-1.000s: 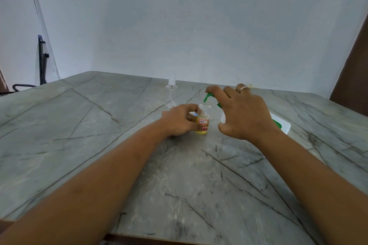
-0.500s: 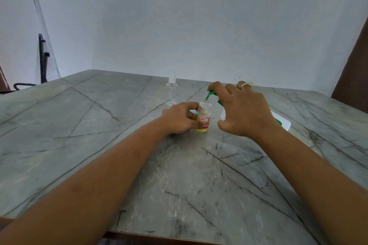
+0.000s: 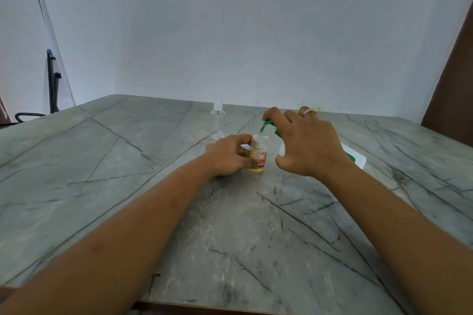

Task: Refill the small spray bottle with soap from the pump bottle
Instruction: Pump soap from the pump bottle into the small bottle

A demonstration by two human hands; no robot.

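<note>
A small clear spray bottle (image 3: 259, 151) with a red-edged label and yellow liquid at its bottom stands upright, uncapped, in the middle of the table. My left hand (image 3: 226, 155) grips its left side. My right hand (image 3: 305, 144) covers the pump bottle (image 3: 357, 158), fingers curled over the green pump head (image 3: 266, 126), whose nozzle points down at the small bottle's mouth. Most of the pump bottle is hidden behind my hand; only its white-and-green body shows at the right.
The clear spray top (image 3: 218, 120) with its dip tube stands alone behind my left hand. The grey marble table (image 3: 128, 186) reaches to a white wall. A black chair (image 3: 51, 89) sits at the far left, a brown door (image 3: 453, 89) at the right.
Both hands stay on their bottles. The view has shifted slightly, and the green nozzle stays over the small bottle's mouth.
</note>
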